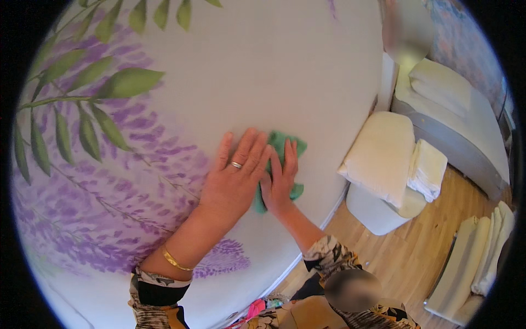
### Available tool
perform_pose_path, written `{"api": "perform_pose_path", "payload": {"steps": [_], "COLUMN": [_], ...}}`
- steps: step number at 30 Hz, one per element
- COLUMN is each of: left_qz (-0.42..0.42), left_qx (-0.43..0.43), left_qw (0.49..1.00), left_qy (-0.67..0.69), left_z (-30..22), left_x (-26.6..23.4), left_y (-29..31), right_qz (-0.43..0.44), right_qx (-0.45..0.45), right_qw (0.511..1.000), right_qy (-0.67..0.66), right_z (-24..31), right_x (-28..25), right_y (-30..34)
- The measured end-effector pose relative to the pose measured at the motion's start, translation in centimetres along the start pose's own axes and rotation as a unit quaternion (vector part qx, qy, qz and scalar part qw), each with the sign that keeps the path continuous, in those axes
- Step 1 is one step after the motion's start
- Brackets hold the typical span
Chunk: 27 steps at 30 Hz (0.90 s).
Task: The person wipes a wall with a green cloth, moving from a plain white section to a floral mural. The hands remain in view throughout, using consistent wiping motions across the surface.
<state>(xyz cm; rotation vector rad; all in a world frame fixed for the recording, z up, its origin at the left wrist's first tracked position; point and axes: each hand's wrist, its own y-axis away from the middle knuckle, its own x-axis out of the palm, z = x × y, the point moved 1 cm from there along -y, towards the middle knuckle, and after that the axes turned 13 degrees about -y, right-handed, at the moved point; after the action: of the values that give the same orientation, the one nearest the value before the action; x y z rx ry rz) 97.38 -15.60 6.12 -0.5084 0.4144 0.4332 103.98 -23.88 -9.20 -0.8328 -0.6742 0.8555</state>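
Observation:
A pale wall point(307, 66) painted with purple hanging blossoms and green leaves fills the left and middle of the head view. My left hand point(233, 178), with a ring on one finger and a gold bracelet at the wrist, lies flat on it, fingers stretched out. Close beside it, my right hand point(281, 183) presses a crumpled green cloth point(278, 140) against the wall. Parts of the cloth show above and below the right hand; the rest is hidden beneath it. The two hands almost touch at the fingers.
To the right stands a white stool point(372, 211) bearing a large cream pillow point(381, 156) and folded white cloths point(428, 170). A bed point(460, 148) lies behind it. Folded bedding point(471, 268) sits lower right on the wooden floor point(378, 255). Something pink point(255, 308) lies at the bottom.

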Motion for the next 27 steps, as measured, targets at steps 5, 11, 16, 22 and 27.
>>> {"api": "perform_pose_path", "payload": {"steps": [5,11,16,22,27], "left_qz": [0.059,0.106,0.095,0.105,0.101], "left_qx": [0.027,0.034,0.033,0.055,0.062], "left_qw": [0.998,0.994,0.995,0.993,0.992], "left_qy": [-0.005,-0.001,-0.011,-0.026,-0.051], "left_z": [-0.6,-1.1,-1.2,-1.5,-1.2], "left_x": [-0.3,-0.1,0.1,0.0,0.3], "left_y": [-0.3,-0.5,-0.5,-1.2,0.1], "right_qz": [-0.034,-0.097,-0.144,-0.211,-0.204], "right_qx": [-0.009,0.117,0.240,0.486,0.615], "right_qw": [0.999,0.988,0.960,0.848,0.760], "right_qy": [-0.005,0.008,-0.003,0.016,-0.054], "right_z": [-2.3,-7.9,-14.6,-23.6,-14.8], "right_x": [-0.7,-1.0,-2.7,-4.8,-3.6], "right_y": [-4.3,-1.2,5.4,20.7,23.5]}}
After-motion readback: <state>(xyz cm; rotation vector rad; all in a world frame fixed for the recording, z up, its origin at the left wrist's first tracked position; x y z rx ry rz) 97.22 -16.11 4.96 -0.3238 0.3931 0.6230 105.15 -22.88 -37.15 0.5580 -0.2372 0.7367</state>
